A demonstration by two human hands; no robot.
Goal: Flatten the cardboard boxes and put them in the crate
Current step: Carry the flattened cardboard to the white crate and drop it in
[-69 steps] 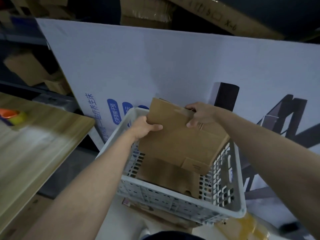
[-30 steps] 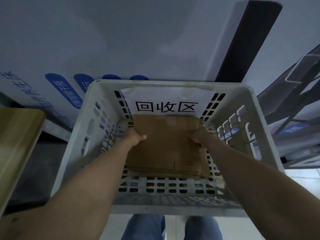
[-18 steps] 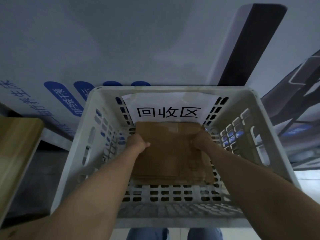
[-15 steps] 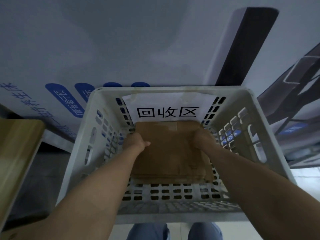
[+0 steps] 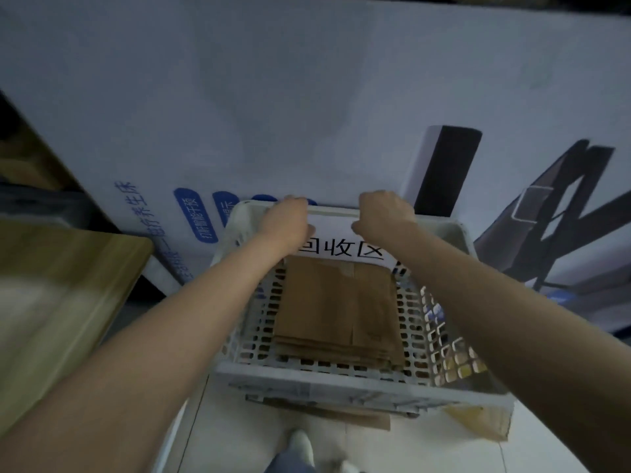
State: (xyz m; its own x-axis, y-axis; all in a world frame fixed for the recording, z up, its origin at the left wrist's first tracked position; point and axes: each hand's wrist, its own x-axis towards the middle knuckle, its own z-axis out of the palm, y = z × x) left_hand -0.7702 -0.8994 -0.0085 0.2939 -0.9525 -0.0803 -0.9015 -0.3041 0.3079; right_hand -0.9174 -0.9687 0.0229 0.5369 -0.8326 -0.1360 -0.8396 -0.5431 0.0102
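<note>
Neatly, flat brown cardboard (image 5: 338, 308) lay in the slotted plastic crate (image 5: 358, 387); left hand (image 5: 286, 220) and right hand (image 5: 384, 213) gripped its far rim.

Flattened brown cardboard boxes (image 5: 336, 308) stacked flat inside white crate (image 5: 362, 387)

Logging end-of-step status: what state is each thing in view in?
flattened cardboard stack: lying flat on the crate floor, touched by neither hand.
white plastic crate: upright, holds the stack.
paper label: upright against the crate's far inner wall.
left hand: at the far rim, no cardboard; grip unclear.
right hand: at the far rim, no cardboard; grip unclear.
</note>
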